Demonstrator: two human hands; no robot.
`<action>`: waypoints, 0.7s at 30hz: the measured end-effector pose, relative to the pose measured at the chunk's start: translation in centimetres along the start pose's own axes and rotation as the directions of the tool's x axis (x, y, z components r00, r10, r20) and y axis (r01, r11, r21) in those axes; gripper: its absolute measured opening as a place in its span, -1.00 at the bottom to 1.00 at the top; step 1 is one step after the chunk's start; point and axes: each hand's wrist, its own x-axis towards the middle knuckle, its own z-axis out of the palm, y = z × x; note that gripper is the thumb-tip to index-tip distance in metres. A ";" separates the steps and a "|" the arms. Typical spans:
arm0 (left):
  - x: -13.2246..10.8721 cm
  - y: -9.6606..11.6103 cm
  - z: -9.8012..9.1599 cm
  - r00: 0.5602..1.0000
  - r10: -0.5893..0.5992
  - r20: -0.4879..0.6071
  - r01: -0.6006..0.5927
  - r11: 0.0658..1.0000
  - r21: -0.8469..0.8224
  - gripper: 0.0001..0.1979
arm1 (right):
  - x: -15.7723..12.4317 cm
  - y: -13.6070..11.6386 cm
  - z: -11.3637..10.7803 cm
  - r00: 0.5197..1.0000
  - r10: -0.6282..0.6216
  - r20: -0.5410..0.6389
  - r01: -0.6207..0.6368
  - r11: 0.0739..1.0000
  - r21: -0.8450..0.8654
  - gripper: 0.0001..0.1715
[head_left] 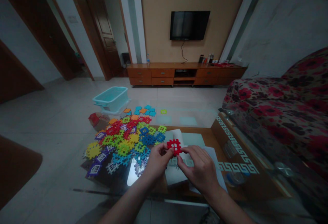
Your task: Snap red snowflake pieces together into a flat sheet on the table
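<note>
I hold a red toothed window piece (pixel 175 147) between the fingertips of my left hand (pixel 159 157) and right hand (pixel 200 164) above a glass tabletop (pixel 176 114); a heap of colourful toothed pieces (pixel 133 138) spreads to my left, a light-blue tub (pixel 121 100) just beyond; across the room, a black television (pixel 189 25) hangs over a wooden cabinet (pixel 161 73); a flower-patterned sofa (pixel 266 94) stands on my right.

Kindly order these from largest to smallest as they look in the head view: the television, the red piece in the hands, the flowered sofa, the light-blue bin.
1. Flowered sofa
2. Television and light-blue bin: too alike to rank
3. Red piece
</note>
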 end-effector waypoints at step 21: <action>-0.3 1.4 0.8 0.995 -0.095 0.043 0.093 0.995 0.040 -0.69 | 0.0 0.5 0.3 0.999 0.038 -0.001 -0.038 0.999 -0.010 -0.91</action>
